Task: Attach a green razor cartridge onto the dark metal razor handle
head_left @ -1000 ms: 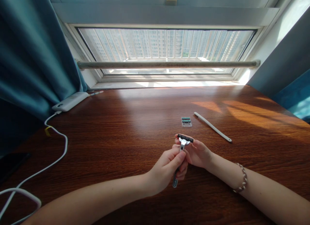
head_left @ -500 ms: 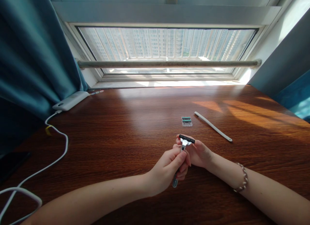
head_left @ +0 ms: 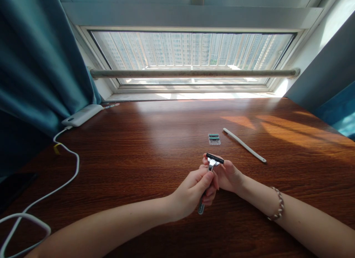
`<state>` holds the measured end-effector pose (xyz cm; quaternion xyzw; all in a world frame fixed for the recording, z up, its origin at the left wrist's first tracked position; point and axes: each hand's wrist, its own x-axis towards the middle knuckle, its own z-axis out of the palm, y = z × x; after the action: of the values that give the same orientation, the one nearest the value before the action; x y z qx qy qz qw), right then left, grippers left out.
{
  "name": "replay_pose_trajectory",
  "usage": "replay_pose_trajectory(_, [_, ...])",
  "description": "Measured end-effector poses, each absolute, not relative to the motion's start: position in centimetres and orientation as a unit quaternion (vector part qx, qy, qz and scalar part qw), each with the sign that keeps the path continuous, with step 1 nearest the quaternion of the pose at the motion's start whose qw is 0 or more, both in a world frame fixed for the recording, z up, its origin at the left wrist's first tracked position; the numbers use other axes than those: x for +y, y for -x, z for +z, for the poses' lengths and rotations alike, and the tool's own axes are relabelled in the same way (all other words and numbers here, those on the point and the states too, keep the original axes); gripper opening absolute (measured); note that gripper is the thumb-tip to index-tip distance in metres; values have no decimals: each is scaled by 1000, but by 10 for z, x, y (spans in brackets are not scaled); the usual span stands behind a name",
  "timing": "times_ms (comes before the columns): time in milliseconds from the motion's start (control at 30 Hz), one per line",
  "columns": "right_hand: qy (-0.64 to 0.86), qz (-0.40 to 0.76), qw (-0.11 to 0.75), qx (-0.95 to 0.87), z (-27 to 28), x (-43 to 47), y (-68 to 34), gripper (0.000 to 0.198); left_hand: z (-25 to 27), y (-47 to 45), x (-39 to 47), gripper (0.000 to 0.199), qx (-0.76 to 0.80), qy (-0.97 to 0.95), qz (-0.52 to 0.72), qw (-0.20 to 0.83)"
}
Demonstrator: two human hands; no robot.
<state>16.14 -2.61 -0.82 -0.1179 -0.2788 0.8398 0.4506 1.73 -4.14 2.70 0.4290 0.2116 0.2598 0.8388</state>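
Observation:
My left hand (head_left: 195, 189) is closed round the handle of a silver and grey razor (head_left: 213, 162), its thumb pressed on the neck. The razor's black head points up and away from me, and the handle's end shows below the fist. Behind the head is my right hand (head_left: 229, 174), with fingertips at the head's left end and the thumb by its right end. Part of the right hand is hidden by the razor and left hand. Farther off on the table lies a small clear case (head_left: 214, 139) with green-striped razor cartridges.
A white stylus-like stick (head_left: 244, 145) lies slantwise right of the case. At the far left, a white power bank (head_left: 83, 116) with a white cable (head_left: 76, 169) rests on the brown table (head_left: 133, 147) by a blue curtain (head_left: 41, 65). A dark flat object (head_left: 16, 187) lies at the left edge.
Both hands keep their hold on the razor. Its head has tilted very slightly; otherwise the view has only shifted a few pixels.

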Motion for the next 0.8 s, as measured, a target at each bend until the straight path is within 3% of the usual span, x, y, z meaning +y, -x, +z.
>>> replay_pose_trajectory(500, [156,838,451,-263,-8,-23,-162,42,24,-16,-40,31,195,-396,282,852])
replay_pose_trajectory(667, [255,742,506,-359,-8,-25,-156,32,28,-14,-34,25,266,-367,380,806])
replay_pose_trajectory(800, [318,645,527,-453,-4,-27,-153,33,30,-14,-29,22,327,-364,377,786])
